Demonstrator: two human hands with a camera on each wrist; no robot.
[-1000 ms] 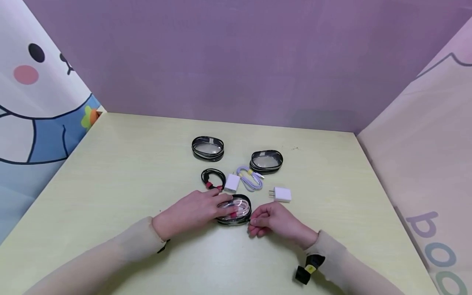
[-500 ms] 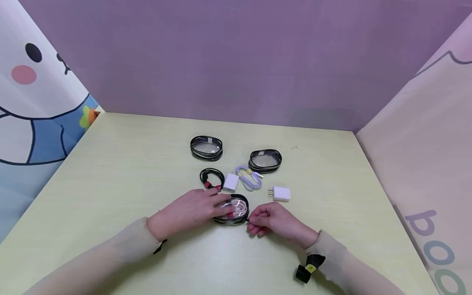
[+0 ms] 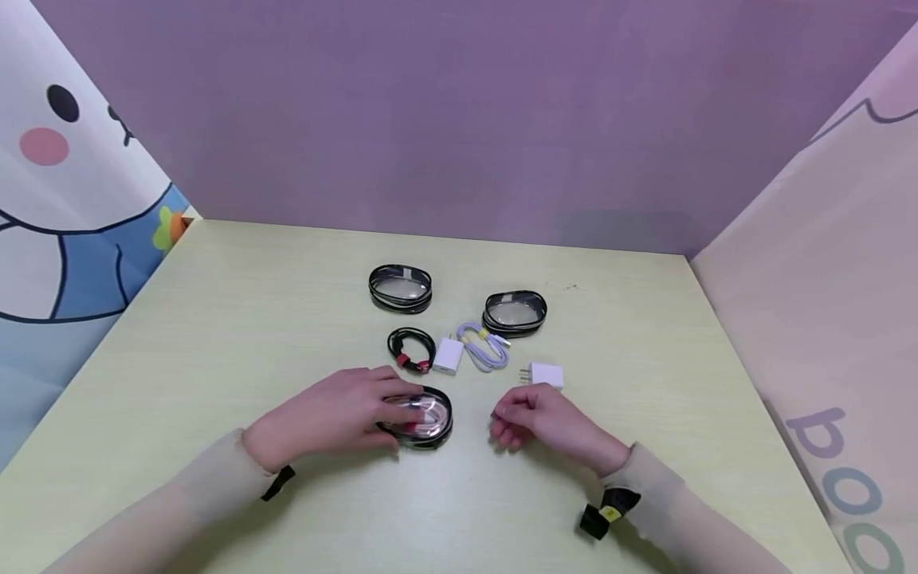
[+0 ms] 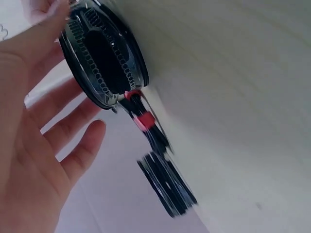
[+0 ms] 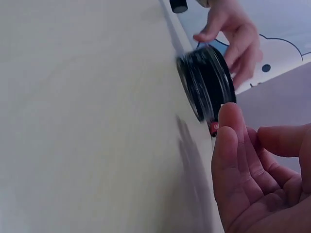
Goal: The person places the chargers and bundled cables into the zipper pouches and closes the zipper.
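Observation:
In the head view, my left hand (image 3: 337, 414) grips an oval clear zip pouch (image 3: 439, 414) with black edging, its fingers over the top and its thumb at the near side. Through the clear lid shows a coiled pale pink cable (image 3: 430, 416) with a red tie. The left wrist view shows the zipper teeth along the side of the pouch (image 4: 133, 73). My right hand (image 3: 552, 420) is apart from the pouch, to its right, with fingers loosely bent and nothing between them. In the right wrist view its fingertips (image 5: 231, 116) overlap the pouch's lower end.
Behind the hands lie a coiled black cable (image 3: 390, 344) with red ties, a white charger plug (image 3: 449, 355) and a lavender cable (image 3: 495, 360). A second white charger (image 3: 548, 375) sits just beyond my right hand. Two more black-edged clear pouches (image 3: 400, 305) stand farther back.
My left hand has moved left, taking the pouch along. My right hand, earlier pinching at the pouch's right edge, has come away from it and moved slightly right.

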